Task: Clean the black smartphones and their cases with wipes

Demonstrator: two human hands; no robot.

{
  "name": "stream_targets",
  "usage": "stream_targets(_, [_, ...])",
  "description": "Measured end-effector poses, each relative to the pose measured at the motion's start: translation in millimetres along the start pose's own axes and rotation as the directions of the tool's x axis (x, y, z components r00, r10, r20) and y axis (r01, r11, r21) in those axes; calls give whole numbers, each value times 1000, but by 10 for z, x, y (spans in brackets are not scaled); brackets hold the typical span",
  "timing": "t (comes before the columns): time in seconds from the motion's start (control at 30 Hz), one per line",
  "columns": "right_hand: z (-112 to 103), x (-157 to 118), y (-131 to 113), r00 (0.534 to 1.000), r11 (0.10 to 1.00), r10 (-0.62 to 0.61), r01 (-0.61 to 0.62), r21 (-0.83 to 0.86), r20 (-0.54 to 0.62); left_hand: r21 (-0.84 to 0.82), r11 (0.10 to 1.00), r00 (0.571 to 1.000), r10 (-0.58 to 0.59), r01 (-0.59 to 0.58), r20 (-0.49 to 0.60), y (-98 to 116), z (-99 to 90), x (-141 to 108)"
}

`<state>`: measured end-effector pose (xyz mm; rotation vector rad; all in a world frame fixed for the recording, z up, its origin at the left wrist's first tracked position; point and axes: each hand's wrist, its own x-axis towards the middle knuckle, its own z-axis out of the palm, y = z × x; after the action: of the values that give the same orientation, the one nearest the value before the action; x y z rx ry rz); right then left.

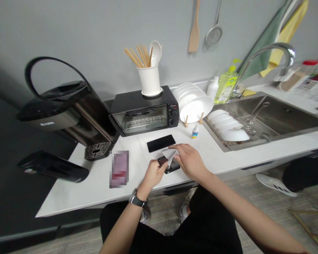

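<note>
My left hand (154, 173), with a watch on its wrist, grips a dark, glossy phone (174, 167) by its left end, low over the counter's front part. Pinched in my right hand (188, 159) is a thin grey cloth (169, 153), which lies partly across that phone. The two hands hide much of the phone. Just behind them, a second black phone (161, 143) lies flat on the counter. A small white bottle with a blue and yellow label (194, 132) stands upright behind my right hand. Left of my hands lies a blurred-out purplish flat item (119, 169).
The white counter (95, 194) holds a toaster oven (145, 113) with a chopstick holder (149, 80) on top. A coffee machine (79, 109) and a black cylinder (55, 169) stand left. Right are racked plates (196, 107) and a sink (288, 116); another person's shoe (275, 185) shows.
</note>
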<state>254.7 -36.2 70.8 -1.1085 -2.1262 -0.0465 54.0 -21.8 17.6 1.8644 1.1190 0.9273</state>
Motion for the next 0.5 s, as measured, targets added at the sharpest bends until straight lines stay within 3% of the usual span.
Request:
stream_targets(0.1, [30,57,-114,996,996,-86,86,9,-3,62,993,995,100,-99,-12,-3,125,55])
stream_targets(0.23, [-58,148,-141,976,964,-178,199,-178,127,88,983,984,165,-159,-73,1,147,93])
stream_targets(0.3, [-132,143,-81,975,963,-144,177,-204,167,77,987,989,141,-138,-42,8,99,78])
stream_targets(0.4, [-185,103,-44,988,979,-82,105,-176,134,84,991,995,101,-101,1,15,64,39])
stream_targets(0.5, [-145,98,-143,984,979,-129,146,-144,124,159,974,984,173,-164,-41,12,91,19])
